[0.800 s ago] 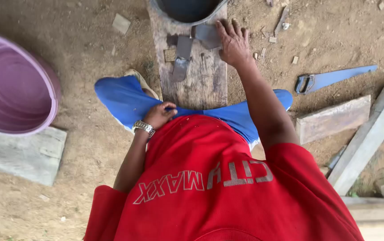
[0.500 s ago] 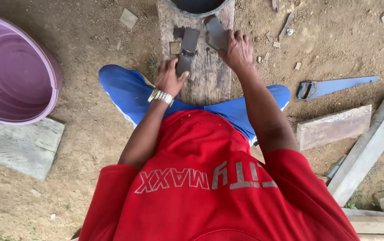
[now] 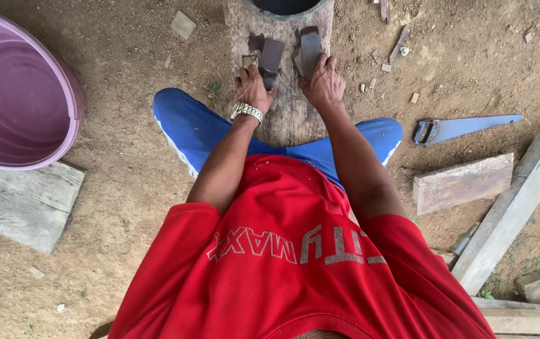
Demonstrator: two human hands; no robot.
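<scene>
- Nearest the camera, a red shirt [image 3: 295,263] and blue trousers [image 3: 194,129] fill the lower frame; the person sits astride a weathered wooden plank [image 3: 292,116] that runs away from the body over bare dirt.
- The left hand [image 3: 252,88], a metal watch [image 3: 246,111] at its wrist, is closed around the near end of a dark flat stone [image 3: 270,58] lying on the plank.
- The right hand [image 3: 324,80] rests just beside it, fingers curled over the near end of a second dark slab [image 3: 310,51], which stands slightly tilted.
- Judged from this, the step in hand is settling the two slabs side by side on the plank; the next move calls for a firm, even grip from both hands so neither piece slides off.
- Beyond the slabs sits the rim of a dark round vessel [image 3: 285,7].
- To the left a purple plastic basin [image 3: 16,94] rests on a board [image 3: 22,204]; to the right lie a handsaw [image 3: 464,127] and loose timbers [image 3: 514,207].
</scene>
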